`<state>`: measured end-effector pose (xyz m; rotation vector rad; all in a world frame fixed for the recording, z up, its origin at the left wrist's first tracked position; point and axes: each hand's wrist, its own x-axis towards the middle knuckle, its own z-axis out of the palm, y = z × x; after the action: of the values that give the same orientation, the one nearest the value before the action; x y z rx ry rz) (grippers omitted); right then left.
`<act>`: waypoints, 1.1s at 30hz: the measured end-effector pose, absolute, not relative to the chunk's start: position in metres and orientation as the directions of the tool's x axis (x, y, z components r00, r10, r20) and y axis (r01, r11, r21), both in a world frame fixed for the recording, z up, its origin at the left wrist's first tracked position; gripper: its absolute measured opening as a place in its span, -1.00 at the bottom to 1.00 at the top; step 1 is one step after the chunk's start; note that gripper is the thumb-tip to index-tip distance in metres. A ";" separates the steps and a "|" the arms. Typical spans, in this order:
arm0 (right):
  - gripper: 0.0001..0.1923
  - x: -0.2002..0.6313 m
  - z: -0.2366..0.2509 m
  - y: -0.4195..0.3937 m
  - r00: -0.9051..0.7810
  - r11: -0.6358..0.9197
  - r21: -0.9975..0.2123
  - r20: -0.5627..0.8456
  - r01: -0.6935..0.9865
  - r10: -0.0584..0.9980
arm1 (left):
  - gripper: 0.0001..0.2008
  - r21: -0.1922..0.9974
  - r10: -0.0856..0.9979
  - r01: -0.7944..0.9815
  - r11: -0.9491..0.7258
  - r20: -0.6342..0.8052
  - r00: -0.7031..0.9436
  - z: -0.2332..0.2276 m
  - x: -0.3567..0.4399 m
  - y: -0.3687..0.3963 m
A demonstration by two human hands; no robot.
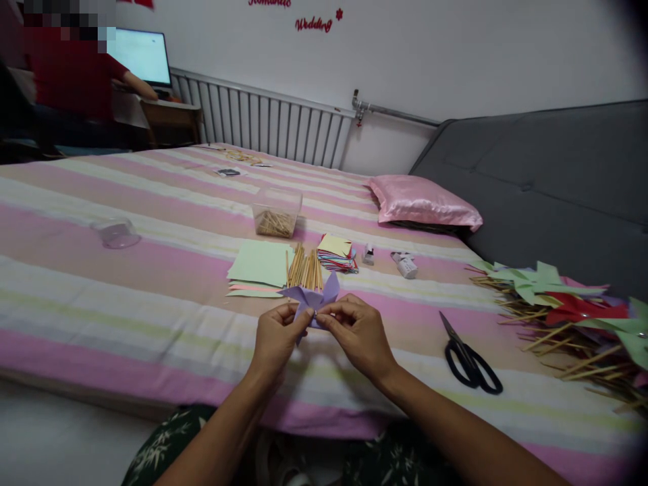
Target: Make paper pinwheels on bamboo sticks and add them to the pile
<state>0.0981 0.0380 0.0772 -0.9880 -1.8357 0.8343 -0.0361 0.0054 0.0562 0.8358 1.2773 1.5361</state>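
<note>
Striped pink bed [152, 283], grey headboard [547, 175], pink pillow [422, 200]. Heap of finished paper pinwheels [572, 317] on sticks at right. Green paper sheets [260, 264], bundle of wooden sticks [304, 268], black scissors [470, 361] beside them. Left hand [276, 337] and right hand [357, 331] meet over the bed edge, both grips pinching a purple paper pinwheel [314, 297], folded, pointed flaps spread upward, centre held between fingertips.

Red "Wedding" lettering [314, 25] on the white wall [455, 54]; another word above, perhaps "Romantic" [269, 3].
</note>
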 end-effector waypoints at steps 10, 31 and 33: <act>-0.95 0.098 0.080 0.037 -0.297 0.433 -0.857 0.352 0.280 0.888 | -0.76 0.978 0.951 -0.207 -0.032 -0.034 -0.308 0.052 -0.037 0.007; -0.94 0.098 0.082 0.036 -0.284 0.419 -0.862 0.341 0.287 0.896 | -0.78 0.988 0.947 -0.131 -0.083 0.038 -0.319 0.057 -0.036 0.006; -0.94 0.098 0.082 0.035 -0.276 0.428 -0.852 0.352 0.302 0.894 | -0.80 0.987 0.944 -0.128 -0.100 0.054 -0.325 0.058 -0.036 0.006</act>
<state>0.0977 0.0351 0.0818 -1.0286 -1.7986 0.8427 -0.0358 0.0057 0.0581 0.9854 1.2936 1.5702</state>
